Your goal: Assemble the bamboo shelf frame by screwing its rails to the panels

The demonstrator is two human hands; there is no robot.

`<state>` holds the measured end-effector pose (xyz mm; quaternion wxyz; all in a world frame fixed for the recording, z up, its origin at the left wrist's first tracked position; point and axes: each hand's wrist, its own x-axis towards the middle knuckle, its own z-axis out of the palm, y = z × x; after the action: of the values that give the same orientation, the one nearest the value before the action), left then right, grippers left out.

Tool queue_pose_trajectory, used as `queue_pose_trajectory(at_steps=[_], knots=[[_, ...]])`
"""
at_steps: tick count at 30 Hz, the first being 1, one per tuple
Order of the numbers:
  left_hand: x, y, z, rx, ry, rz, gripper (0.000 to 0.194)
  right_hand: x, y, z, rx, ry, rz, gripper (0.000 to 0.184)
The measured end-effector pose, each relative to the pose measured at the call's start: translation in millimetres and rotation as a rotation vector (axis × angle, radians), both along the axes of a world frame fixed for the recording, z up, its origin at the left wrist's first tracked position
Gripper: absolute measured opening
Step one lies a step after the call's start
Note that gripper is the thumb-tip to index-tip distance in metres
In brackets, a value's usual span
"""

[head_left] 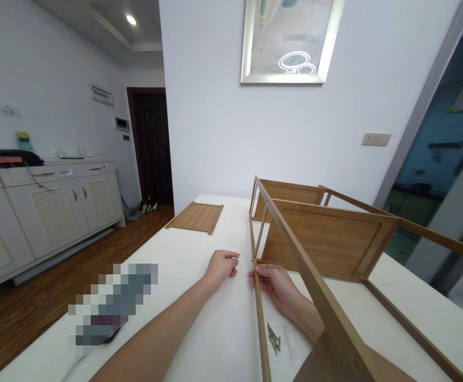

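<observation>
A wooden shelf frame [295,239] lies on its side on the white table, with slatless brown panels set between its rails. My left hand [221,268] pinches a thin silver hex key [245,259], whose far end meets the frame's near lower rail [258,302]. On the other side of that rail is my right hand [277,284], its thumb and fingers closed around the wood close to where the key touches. The key's tip is too small to make out. Several long screws [274,339] rest on a clear plastic bag [289,345] below my right hand.
A loose wooden panel [197,217] lies flat at the table's far left. A blurred-out dark object with a cable [115,305] is near the left edge of the table [167,260]. One upper rail [295,244] slants over my right forearm. A white cabinet [56,201] stands beyond.
</observation>
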<state>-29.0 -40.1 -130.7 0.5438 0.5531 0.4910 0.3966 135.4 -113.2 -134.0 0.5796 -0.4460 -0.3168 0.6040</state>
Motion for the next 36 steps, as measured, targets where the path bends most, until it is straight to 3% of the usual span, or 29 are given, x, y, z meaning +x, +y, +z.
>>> queue_pose_trajectory(at_steps=[18,31,36], knots=[[-1,5,-6.7,0.009,-0.058,0.002,0.016,-4,-8,6.7,0.059,-0.031,0.026,0.011],[3,8,-13.3,0.246,0.088,0.076,0.005,-3,-7,5.6,0.06,-0.027,0.023,0.01],[2,4,-7.7,0.374,0.117,0.08,0.032,-3,-7,5.4,0.058,-0.025,0.02,0.011]])
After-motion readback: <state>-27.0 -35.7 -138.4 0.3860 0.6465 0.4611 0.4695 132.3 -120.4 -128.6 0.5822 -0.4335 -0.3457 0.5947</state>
